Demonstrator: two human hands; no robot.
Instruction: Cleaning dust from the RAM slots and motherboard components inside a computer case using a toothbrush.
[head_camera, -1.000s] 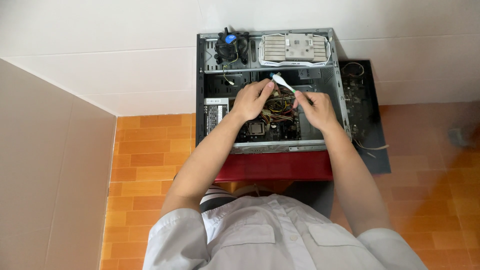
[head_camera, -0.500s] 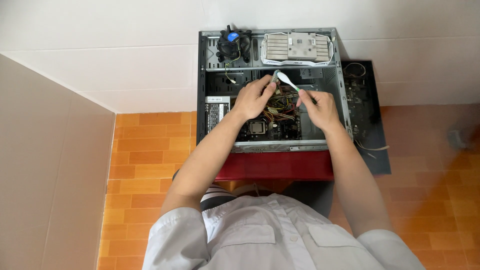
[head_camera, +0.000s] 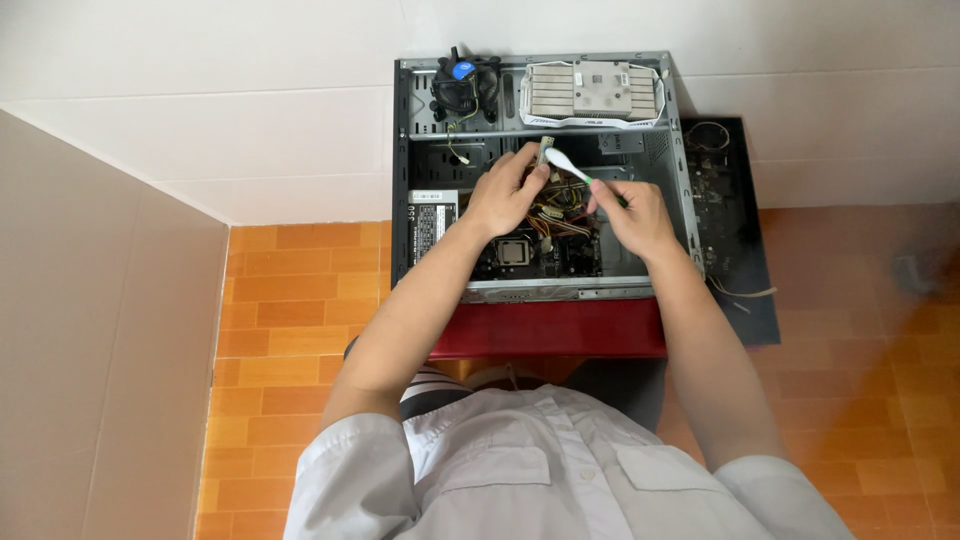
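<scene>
Left hand pinching a small connector over the cable bundle inside the open computer case, while the right hand, just to its right, grips a white brush whose head angles far-left, touching the connector.

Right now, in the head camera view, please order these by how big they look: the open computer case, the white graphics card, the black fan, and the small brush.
1. Computer case, clearly the largest.
2. White graphics card.
3. Black fan.
4. Small brush, held by the right hand; it looks about as long as the fan is wide, but far thinner.
</scene>
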